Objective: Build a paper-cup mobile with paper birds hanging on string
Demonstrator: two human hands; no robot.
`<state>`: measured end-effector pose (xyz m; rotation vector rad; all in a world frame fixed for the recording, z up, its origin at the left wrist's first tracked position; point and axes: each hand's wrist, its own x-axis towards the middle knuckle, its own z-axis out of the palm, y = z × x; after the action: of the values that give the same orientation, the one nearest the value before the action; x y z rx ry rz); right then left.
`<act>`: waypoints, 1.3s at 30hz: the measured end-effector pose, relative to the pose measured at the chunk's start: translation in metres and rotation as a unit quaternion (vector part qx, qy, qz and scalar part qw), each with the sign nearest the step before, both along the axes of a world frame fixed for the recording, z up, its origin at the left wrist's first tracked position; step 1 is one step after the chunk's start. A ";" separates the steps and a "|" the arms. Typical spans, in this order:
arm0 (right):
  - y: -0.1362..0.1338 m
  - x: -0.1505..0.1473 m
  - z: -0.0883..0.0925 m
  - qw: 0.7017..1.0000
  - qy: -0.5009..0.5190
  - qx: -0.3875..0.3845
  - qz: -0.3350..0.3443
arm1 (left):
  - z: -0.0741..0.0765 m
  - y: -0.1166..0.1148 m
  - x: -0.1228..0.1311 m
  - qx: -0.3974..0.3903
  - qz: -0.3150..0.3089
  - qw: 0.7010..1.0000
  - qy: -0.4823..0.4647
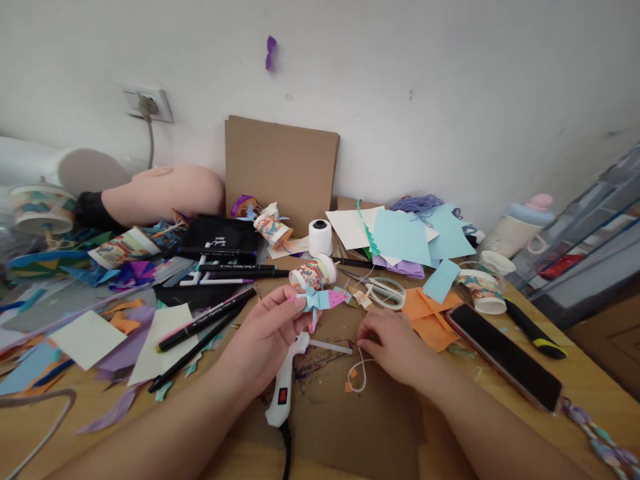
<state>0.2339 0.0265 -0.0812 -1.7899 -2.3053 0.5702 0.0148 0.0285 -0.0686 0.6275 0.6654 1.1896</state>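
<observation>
My left hand (273,333) pinches a small folded paper figure (320,300), light blue with a dotted pink end, above the cardboard mat. My right hand (393,343) is closed, thumb against fingers, with a loop of thin white cord (357,390) hanging at its fingertips. Under my left hand lies a white hot glue gun (284,383), a glue stick (330,347) showing from its back end. Just behind the paper figure, a patterned paper cup (314,272) rests on its side. Scissors (386,293) with pale handles lie beyond my right hand.
Black markers (207,320) and paper scraps (90,339) cover the left side. A white thread spool (320,238) stands at the back before a cardboard sheet (280,167). To the right are orange paper (425,313), a phone (505,357), a cutter (535,330) and a bottle (517,230).
</observation>
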 end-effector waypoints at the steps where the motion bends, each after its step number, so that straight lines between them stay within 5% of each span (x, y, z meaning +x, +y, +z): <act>1: 0.000 -0.001 0.000 1.000 0.001 -0.006 0.000 | 0.001 0.000 0.000 -0.002 -0.001 1.000 0.001; 22: -0.003 0.003 0.011 0.995 0.085 -0.037 0.030 | 0.007 -0.002 0.003 -0.040 -0.028 0.998 -0.041; 26: -0.004 0.002 0.017 0.999 0.035 0.001 0.017 | 0.008 -0.002 0.004 -0.051 -0.029 0.997 -0.052; 39: -0.012 -0.001 0.008 0.998 -0.022 -0.044 0.032 | 0.006 -0.001 0.003 -0.048 -0.029 0.997 -0.054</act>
<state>0.2327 0.0144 -0.0734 -1.7910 -2.4100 0.6594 0.0176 0.0273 -0.0623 0.4954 0.6058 1.1216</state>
